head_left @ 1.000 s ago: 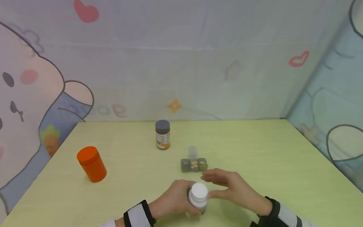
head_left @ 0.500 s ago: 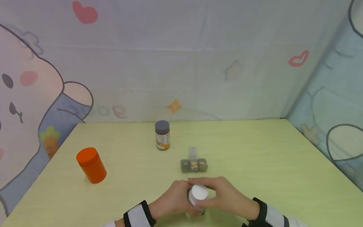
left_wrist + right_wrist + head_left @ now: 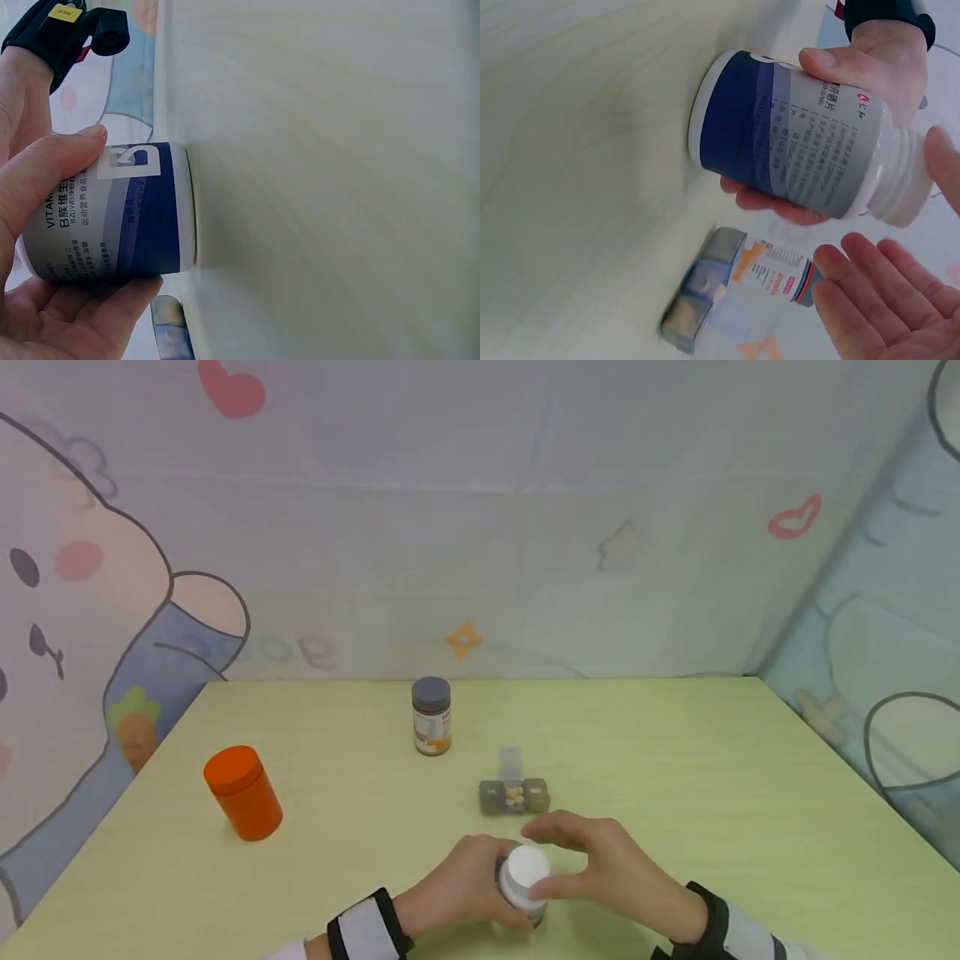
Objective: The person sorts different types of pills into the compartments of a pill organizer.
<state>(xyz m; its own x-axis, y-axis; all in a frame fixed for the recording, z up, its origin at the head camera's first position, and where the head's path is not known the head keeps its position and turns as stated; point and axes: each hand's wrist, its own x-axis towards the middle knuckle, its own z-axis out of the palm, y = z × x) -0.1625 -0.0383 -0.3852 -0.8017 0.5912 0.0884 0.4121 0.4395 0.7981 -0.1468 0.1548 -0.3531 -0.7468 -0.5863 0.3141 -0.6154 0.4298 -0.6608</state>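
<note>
My left hand (image 3: 463, 885) grips the body of a white and blue vitamin bottle (image 3: 142, 214), which stands upright on the table. A white screw cap (image 3: 528, 862) is on the bottle. My right hand (image 3: 603, 870) is at the bottle's right side. In the right wrist view its thumb is against or very close to the cap (image 3: 904, 180), while the other fingers are straight and apart from it. Just beyond the hands lies a small grey pill organizer (image 3: 492, 797). Its middle lid stands up, and pale yellow pills show in that compartment.
A brown supplement bottle (image 3: 432, 727) with a grey lid stands toward the table's back edge. On the left is an orange jar (image 3: 243, 795). Printed cloth (image 3: 525, 527) hangs behind the pale yellow table (image 3: 675, 752) and along its sides.
My right hand came in around the cap, then its fingers spread and drew back from it while the thumb stayed near. The left hand and the vitamin bottle have held their place.
</note>
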